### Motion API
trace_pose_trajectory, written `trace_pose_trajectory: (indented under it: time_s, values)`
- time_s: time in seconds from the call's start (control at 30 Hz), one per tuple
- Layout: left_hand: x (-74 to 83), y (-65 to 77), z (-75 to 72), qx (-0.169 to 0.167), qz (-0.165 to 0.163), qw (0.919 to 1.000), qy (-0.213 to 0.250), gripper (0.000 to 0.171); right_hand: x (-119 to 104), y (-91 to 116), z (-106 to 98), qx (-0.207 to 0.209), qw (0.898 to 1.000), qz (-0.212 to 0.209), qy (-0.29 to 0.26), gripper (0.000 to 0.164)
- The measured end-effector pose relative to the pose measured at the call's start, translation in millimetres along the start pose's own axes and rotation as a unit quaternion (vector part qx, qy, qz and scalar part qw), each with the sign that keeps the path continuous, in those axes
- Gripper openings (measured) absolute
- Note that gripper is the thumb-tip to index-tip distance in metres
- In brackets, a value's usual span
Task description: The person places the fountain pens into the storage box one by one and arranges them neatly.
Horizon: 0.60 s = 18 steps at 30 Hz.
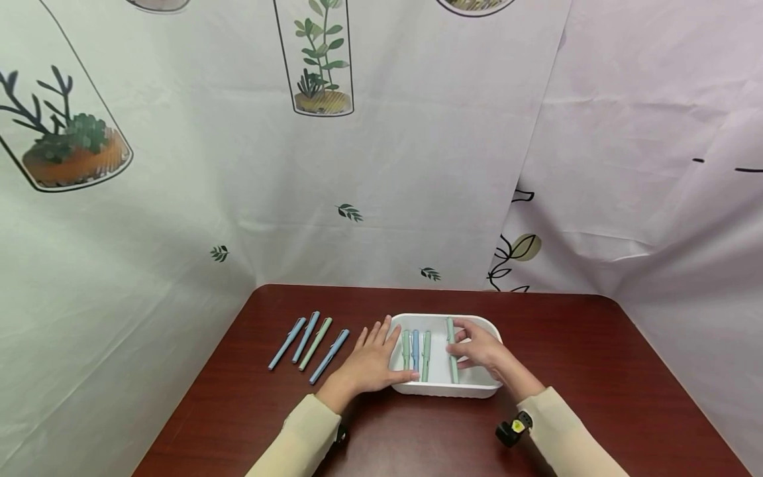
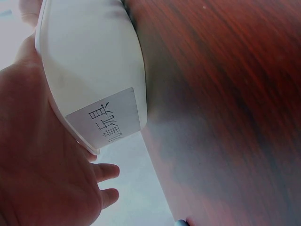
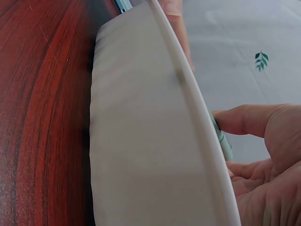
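Observation:
A white tray [image 1: 444, 391] stands on the table, with two green pens and a blue pen [image 1: 415, 348] lying side by side in its left part. My right hand [image 1: 479, 346] is over the tray's right part and pinches a light green pen [image 1: 451, 331] between thumb and fingers. In the right wrist view, the tray wall hides most of this green pen [image 3: 225, 143]. My left hand [image 1: 372, 364] rests on the tray's left rim with its fingers straight and spread. A label with printed characters [image 2: 106, 117] shows on the tray's side in the left wrist view.
Left of the tray, several capped pens lie slanted on the dark red table [image 1: 572, 371], mostly blue with one green pen [image 1: 315, 344]. Behind the table hangs a pale cloth [image 1: 417, 199] printed with plants. A small black device [image 1: 511, 430] sits at the right wrist.

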<state>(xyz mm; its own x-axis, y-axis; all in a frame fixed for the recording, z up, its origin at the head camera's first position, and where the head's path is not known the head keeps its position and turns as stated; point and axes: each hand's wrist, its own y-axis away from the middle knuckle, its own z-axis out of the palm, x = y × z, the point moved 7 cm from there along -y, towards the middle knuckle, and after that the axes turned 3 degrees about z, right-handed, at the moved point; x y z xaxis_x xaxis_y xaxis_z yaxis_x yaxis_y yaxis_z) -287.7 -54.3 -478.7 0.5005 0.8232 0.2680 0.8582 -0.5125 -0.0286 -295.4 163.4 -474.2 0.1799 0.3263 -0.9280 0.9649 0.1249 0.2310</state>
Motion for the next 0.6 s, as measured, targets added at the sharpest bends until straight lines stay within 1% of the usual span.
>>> trace_pose_trajectory:
  time_s: [0.23, 0.47, 0.6]
  values:
    - [0.3, -0.4, 0.4, 0.0, 0.001, 1.0, -0.001, 0.109, -0.6, -1.6, 5.5, -0.007, 1.0, 0.003, 0.001, 0.07]
    - [-0.1, -0.7, 1.0, -0.001, -0.001, 1.0, -0.003, 0.109, 2.1, -3.9, 8.6, -0.005, 1.0, 0.02, 0.007, 0.067]
    - [-0.3, -0.7, 1.2, -0.003, -0.001, 1.0, -0.006, 0.109, 3.1, -5.3, 10.2, -0.005, 1.0, 0.021, 0.005, 0.066]
